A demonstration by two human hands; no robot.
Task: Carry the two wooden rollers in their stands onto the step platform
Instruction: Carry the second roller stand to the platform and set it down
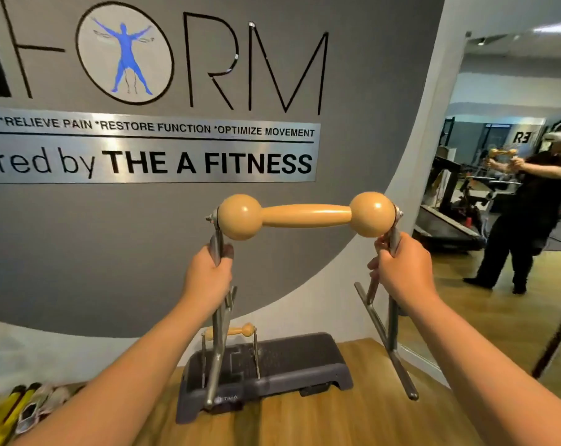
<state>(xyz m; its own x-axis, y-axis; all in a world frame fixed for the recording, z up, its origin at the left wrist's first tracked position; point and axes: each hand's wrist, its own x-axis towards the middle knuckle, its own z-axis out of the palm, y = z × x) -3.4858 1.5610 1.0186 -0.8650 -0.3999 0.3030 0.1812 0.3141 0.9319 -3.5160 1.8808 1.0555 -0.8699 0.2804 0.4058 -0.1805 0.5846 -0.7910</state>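
Wooden roller [305, 215] in steel stand [391, 333], mid-frame, held aloft. Left hand [208, 272] and right hand [401, 268] each wrapped tight round an upright. Rigid, probably top-heavy; uprights look like the best hold. Second roller [231, 331] already on step platform [272, 371], lower centre.

A wooden floor [353, 420] carries a dark grey step platform [272, 378] set close to the wall. On the platform's left part stands a small wooden roller [231, 331] in its metal stand [256, 355]. Yellow items [5, 410] lie on the floor at far left.
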